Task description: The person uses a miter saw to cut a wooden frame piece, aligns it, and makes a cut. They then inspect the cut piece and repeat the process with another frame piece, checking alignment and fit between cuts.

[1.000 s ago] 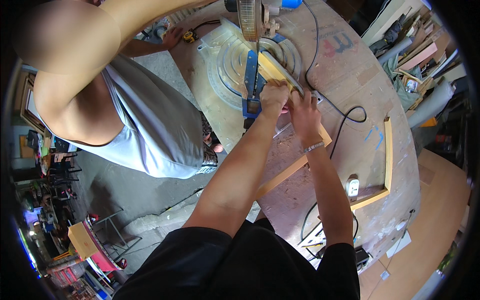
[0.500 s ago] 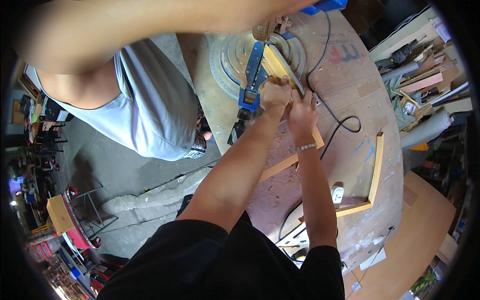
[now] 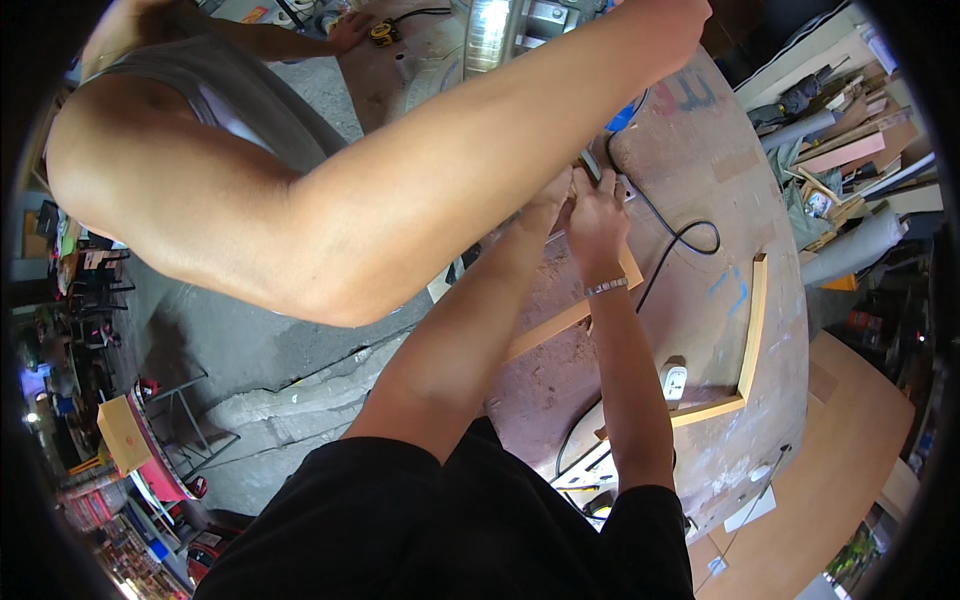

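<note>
My left hand [image 3: 547,203] and my right hand [image 3: 597,222] are together at the near side of a mitre saw [image 3: 492,38], closed on a wooden strip beside a metal fence [image 3: 590,163]. A co-worker's bare arm [image 3: 430,180] crosses in front, hiding the strip, most of the saw and part of my left hand's fingers. Under my right wrist, with its bracelet, lies a flat wooden batten [image 3: 550,334], joined to a short piece at a corner. The saw's clear blade guard shows above the co-worker's arm.
An L-shaped wooden frame piece [image 3: 754,330] lies on the table [image 3: 690,310] at the right. Nearer are a white socket block [image 3: 674,381] and a black cable [image 3: 690,232]. The co-worker's other hand [image 3: 350,32] rests by a yellow tape measure [image 3: 382,33]. Scrap wood [image 3: 850,140] is piled far right.
The co-worker has leaned back to the far left, and their arm has come lower and nearer across the saw, covering it. My hands have stayed nearly in place.
</note>
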